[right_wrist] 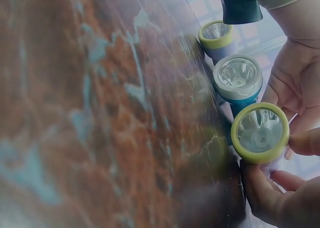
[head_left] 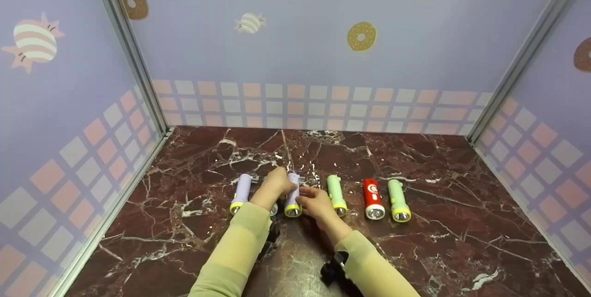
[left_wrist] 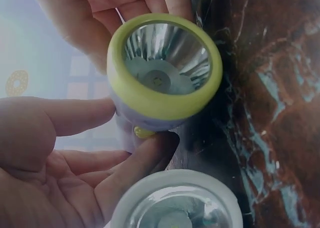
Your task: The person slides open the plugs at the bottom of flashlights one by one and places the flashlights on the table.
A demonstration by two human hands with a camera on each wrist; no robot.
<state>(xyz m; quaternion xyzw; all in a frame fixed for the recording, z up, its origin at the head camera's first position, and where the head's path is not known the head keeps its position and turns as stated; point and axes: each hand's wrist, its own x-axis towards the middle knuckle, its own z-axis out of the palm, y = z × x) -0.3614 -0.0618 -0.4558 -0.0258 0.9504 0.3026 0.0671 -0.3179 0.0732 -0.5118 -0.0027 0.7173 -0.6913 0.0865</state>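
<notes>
A purple flashlight (head_left: 292, 199) with a yellow rim lies on the marble-patterned table, its lens facing me. My left hand (head_left: 277, 183) holds it from the left, thumb and fingers on opposite sides of its body in the left wrist view. From the right, my right hand (head_left: 317, 202) pinches the same flashlight (right_wrist: 261, 155) near its head, thumb and fingers around it. Just left of it is a teal flashlight (right_wrist: 245, 100) with a white rim, mostly hidden by the left forearm in the head view. Its rim (left_wrist: 177, 180) appears below the left fingers.
Another purple flashlight (head_left: 243, 188) lies farther left. To the right are a green flashlight (head_left: 335, 189), a red flashlight (head_left: 370, 190) and a second green flashlight (head_left: 396, 193), in a row. Patterned panels (head_left: 295, 47) wall the table (head_left: 461, 241) at the back and sides.
</notes>
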